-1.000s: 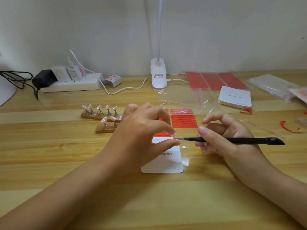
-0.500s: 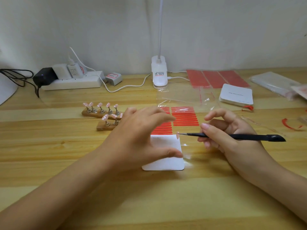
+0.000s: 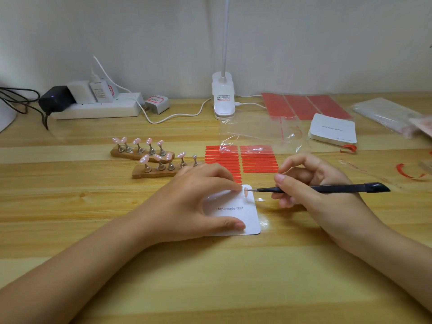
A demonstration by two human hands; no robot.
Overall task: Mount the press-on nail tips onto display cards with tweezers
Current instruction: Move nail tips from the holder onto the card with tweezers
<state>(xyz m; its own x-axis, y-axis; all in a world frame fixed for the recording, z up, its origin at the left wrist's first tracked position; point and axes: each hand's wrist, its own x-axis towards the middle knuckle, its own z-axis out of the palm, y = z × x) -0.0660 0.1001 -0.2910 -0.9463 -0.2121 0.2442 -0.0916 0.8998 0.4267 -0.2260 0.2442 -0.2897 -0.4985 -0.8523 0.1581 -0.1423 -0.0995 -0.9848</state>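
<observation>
A white display card (image 3: 236,212) printed "Handmade Nail" lies on the wooden table. My left hand (image 3: 191,202) rests on the card, forefinger at its top edge and thumb near its bottom edge. A small pink nail tip (image 3: 246,192) sits at the card's upper right corner, beside the forefinger. My right hand (image 3: 311,183) grips black tweezers (image 3: 322,188) whose fine point touches that nail tip. Two wooden holders (image 3: 149,160) left of the card carry several more pink nail tips on metal stands.
Red adhesive strip sheets (image 3: 257,160) lie just behind the card, partly under a clear plastic bag (image 3: 257,134). A stack of white cards (image 3: 333,129) and red sheets (image 3: 306,106) sit back right. A lamp base (image 3: 223,99) and power strip (image 3: 98,108) line the wall.
My left hand has lowered and spread onto the card, uncovering its printed middle. The tweezers' point has come down to the card's top right corner, where the pink nail tip now lies.
</observation>
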